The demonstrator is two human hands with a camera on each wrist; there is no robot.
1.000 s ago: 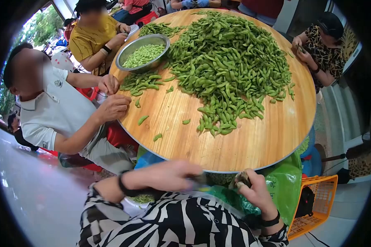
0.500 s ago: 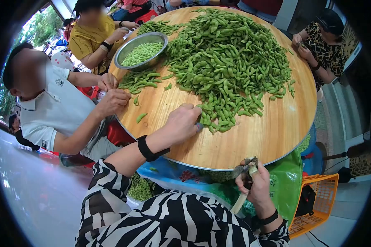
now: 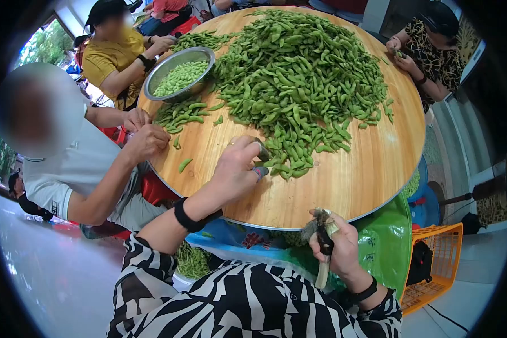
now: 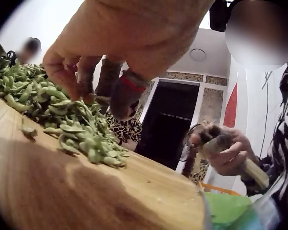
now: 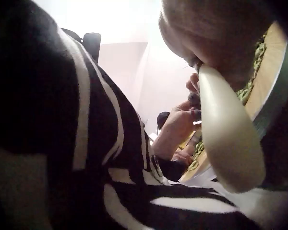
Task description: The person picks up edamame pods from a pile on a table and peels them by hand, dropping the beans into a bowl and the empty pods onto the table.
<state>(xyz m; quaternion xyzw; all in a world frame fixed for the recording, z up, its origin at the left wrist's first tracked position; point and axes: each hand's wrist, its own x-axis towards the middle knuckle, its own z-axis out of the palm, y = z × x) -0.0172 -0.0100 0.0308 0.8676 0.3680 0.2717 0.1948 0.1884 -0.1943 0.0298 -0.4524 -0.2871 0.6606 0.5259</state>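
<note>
My left hand (image 3: 234,174) reaches over the table, dark covers on its thumb and forefinger. Its fingertips are right at the front edge of a large heap of green edamame pods (image 3: 304,79); I cannot tell whether they pinch a pod. Near the table's front edge, my right hand (image 3: 343,242) grips a pale, smooth, handle-like piece (image 5: 230,134), whose rounded end sticks out below the palm. Dark covers and the curled fingers hide its other end. In the left wrist view the same right hand (image 4: 230,155) stands beyond the table edge.
On the round wooden table (image 3: 343,194), a metal bowl (image 3: 194,87) of shelled beans stands back left, beside loose pods (image 3: 180,115). Other people sit around the table. A green bag (image 3: 386,239) hangs at the front edge, beside an orange crate (image 3: 434,265). Below left, a container holds pods (image 3: 191,260).
My left hand has moved from beside my right hand, over my lap, out to the heap's front edge. My right hand has shifted slightly, still gripping the pale piece. The head view has turned a little.
</note>
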